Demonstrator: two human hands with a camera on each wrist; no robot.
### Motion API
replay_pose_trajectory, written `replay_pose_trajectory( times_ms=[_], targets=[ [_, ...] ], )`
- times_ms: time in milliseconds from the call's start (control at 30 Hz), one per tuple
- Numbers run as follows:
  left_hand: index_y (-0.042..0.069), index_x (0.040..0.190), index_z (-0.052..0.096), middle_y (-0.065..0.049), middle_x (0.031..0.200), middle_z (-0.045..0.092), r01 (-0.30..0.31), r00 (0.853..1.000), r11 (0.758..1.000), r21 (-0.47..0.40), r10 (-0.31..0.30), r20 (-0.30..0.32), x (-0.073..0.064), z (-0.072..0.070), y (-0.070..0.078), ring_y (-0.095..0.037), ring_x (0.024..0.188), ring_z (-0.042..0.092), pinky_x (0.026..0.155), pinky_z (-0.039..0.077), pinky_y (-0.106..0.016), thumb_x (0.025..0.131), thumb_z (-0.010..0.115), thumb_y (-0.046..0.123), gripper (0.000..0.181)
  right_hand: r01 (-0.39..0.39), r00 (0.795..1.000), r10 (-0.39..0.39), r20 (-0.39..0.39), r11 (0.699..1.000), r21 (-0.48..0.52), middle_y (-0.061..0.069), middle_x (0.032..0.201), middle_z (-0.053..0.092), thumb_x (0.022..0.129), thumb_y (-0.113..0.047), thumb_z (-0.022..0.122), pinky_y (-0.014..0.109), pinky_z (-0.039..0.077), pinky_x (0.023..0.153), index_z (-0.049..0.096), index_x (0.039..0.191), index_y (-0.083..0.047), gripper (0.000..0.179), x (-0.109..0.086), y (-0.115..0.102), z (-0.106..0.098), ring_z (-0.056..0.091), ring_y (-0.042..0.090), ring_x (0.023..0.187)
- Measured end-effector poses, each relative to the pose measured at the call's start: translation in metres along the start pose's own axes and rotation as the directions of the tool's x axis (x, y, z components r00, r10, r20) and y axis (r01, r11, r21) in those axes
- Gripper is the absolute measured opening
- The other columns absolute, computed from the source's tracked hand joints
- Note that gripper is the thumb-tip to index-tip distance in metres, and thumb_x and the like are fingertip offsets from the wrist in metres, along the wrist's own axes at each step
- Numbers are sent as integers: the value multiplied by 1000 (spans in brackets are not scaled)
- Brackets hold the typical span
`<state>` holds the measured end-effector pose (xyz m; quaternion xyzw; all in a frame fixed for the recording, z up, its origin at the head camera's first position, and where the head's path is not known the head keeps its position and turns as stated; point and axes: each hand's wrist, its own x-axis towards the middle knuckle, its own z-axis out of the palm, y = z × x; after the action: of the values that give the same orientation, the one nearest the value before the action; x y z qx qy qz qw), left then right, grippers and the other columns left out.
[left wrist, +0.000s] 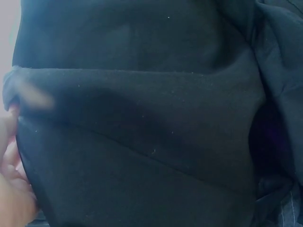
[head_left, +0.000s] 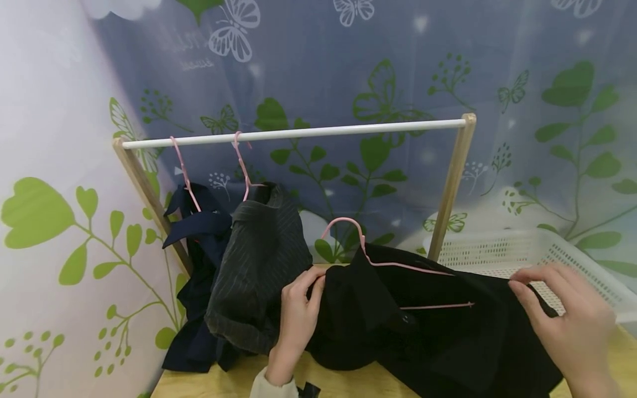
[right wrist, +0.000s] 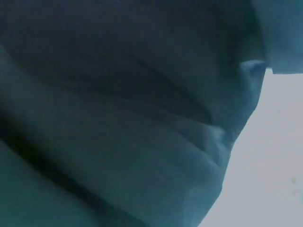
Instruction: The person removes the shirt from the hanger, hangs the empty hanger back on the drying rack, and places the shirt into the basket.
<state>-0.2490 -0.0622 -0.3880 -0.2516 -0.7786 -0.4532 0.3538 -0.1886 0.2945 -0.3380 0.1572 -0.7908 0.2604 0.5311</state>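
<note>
A black garment (head_left: 448, 337) with a collar is stretched between my two hands above the wooden table. Its left shoulder side is pinched between the thumb and fingers of my left hand (head_left: 300, 312). My right hand (head_left: 572, 315) pinches the garment's upper edge at the right. A pink hanger (head_left: 365, 251) sits partly inside the garment, its hook standing free above the collar and its lower bar showing through the opening. In the left wrist view the black cloth (left wrist: 142, 118) fills most of the picture, with fingers at its left edge. Dark cloth (right wrist: 132, 132) also covers most of the right wrist view.
A rack with a white rod (head_left: 298, 134) and wooden posts stands behind. On its left side hang a navy garment (head_left: 199, 287) and a dark grey striped garment (head_left: 259, 265), on pink hangers. A white perforated basket (head_left: 497, 249) stands at the right, behind my right hand.
</note>
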Motion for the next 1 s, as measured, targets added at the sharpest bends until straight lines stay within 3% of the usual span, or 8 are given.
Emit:
replay_pose_trajectory(
  times_ms=[67,167,267,333,500,700,833,1000],
  targets=[
    [19,95,66,3,87,65,-1,1000,1000,4,1,-11,0,0,0,-7,74,61,64,49,-23,94,51,17,15,44,997,-42,60,999,-23,-3,68,60,71,-36,77,5,32,81,67,71,-12,26,1,-7,-6,47,-7,80],
    [20,96,67,3,88,66,4,1000,1000,12,-3,-29,0,1,-1,-7,74,61,64,49,-23,94,52,17,15,106,975,-74,207,983,-148,-13,67,54,61,-45,80,12,34,69,63,69,-24,29,2,-15,-13,47,2,73],
    [20,96,67,3,89,67,8,999,1000,14,-7,-39,0,1,-2,-8,75,62,65,49,-23,94,52,17,15,155,948,-76,309,958,-240,-16,71,54,60,-41,80,19,35,57,63,73,-28,25,2,-19,-14,51,9,70],
    [20,96,67,3,89,67,11,999,1000,8,-10,-33,0,1,-2,-8,75,62,65,49,-23,94,52,17,15,146,947,-61,315,956,-255,-15,73,57,63,-34,79,20,36,57,66,77,-26,21,2,-18,-12,54,12,70],
    [19,95,67,3,87,66,1,1000,1000,0,-1,-2,-1,1,-1,-7,73,60,64,49,-22,94,52,18,15,69,970,6,242,951,-300,-5,74,64,71,-22,71,19,36,56,69,87,-19,16,2,-13,-9,58,16,69],
    [19,95,67,4,85,66,-24,999,1000,7,23,25,-1,3,0,-6,72,59,64,48,-21,93,54,17,14,-34,997,54,50,939,-343,6,73,68,76,-23,68,18,29,43,71,90,-14,17,-1,-2,4,59,24,63],
    [19,94,68,5,84,66,-34,998,999,24,33,55,0,4,0,-5,71,58,63,48,-18,92,54,19,14,-65,996,39,-80,933,-353,12,76,68,81,-21,67,27,35,48,72,92,-10,17,-5,6,14,60,31,63],
    [17,96,69,4,85,66,-54,996,998,10,53,78,0,1,-1,-4,69,57,58,44,-16,91,55,19,14,-64,979,-13,-203,928,-366,15,79,68,83,-21,69,46,42,63,74,96,-11,17,-9,15,21,57,40,69]
  ],
)
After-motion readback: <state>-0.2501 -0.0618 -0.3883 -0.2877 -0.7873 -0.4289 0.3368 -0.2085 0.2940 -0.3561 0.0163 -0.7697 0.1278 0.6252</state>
